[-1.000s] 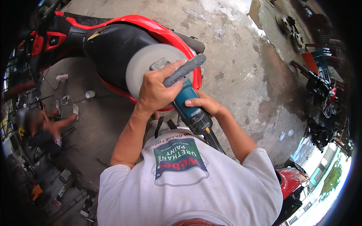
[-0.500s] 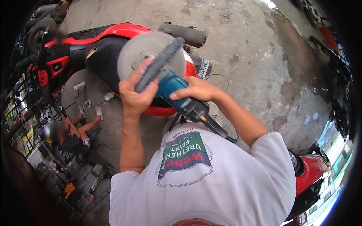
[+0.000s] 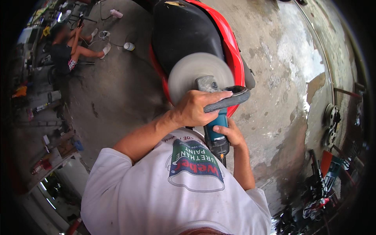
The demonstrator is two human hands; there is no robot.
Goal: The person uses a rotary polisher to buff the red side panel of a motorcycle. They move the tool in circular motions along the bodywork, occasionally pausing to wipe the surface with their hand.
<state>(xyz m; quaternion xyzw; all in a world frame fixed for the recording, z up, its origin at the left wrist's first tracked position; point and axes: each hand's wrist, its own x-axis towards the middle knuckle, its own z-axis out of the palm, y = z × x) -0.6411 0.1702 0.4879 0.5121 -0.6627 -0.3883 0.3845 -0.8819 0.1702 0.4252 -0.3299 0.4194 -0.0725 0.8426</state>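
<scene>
Basically, L hand (image 3: 192, 106) is closed round the dark loop handle (image 3: 225, 104) of the blue-green elec. polisher (image 3: 215, 135), fingers curled in. R hand (image 3: 234, 135) grips the polisher nr its back end, thumb on top; other fingers mostly hidden, can't tell how far they wrap. Polisher's round pale pad (image 3: 183, 76) is over the rear of a red m'bike's (image 3: 235, 55) black seat (image 3: 188, 31); contact unclear. Co-worker (image 3: 62, 55) sits off L, nr a white tub (image 3: 129, 46).

L head cam, pointed downward (wide fisheye).
</scene>
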